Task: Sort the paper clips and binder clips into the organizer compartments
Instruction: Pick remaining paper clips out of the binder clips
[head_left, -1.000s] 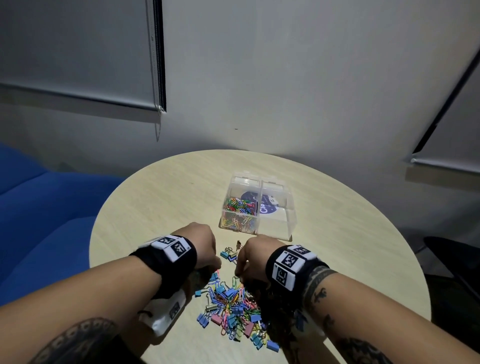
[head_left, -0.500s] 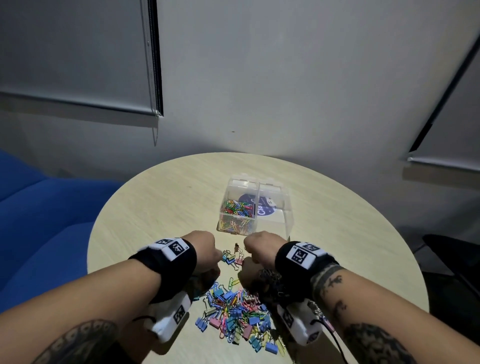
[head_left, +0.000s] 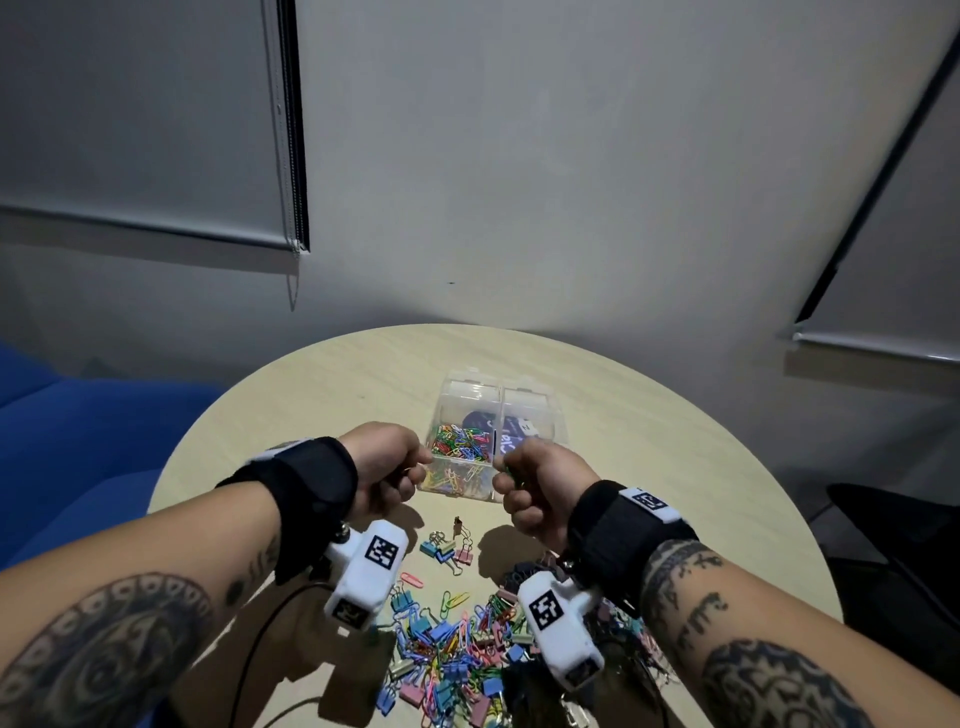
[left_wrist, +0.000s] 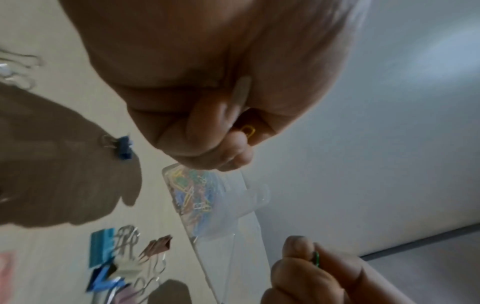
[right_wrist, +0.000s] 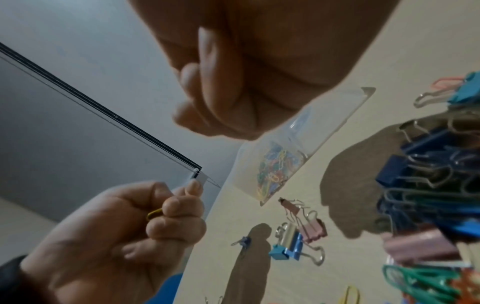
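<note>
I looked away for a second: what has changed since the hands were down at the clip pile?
Both hands rose from the mixed pile toward the clear plastic organizer. The left hand now pinches a yellow paper clip, the right hand a green paper clip. Organizer, pile and round wooden table stayed put.

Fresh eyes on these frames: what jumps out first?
The bright heap of mixed clips at the near edge of the round table, between the forearms. Beyond it the clear organizer, its left compartment full of coloured paper clips. Both hands are raised at its near wall: the left hand pinches a yellow paper clip, the right hand a green one.
</note>
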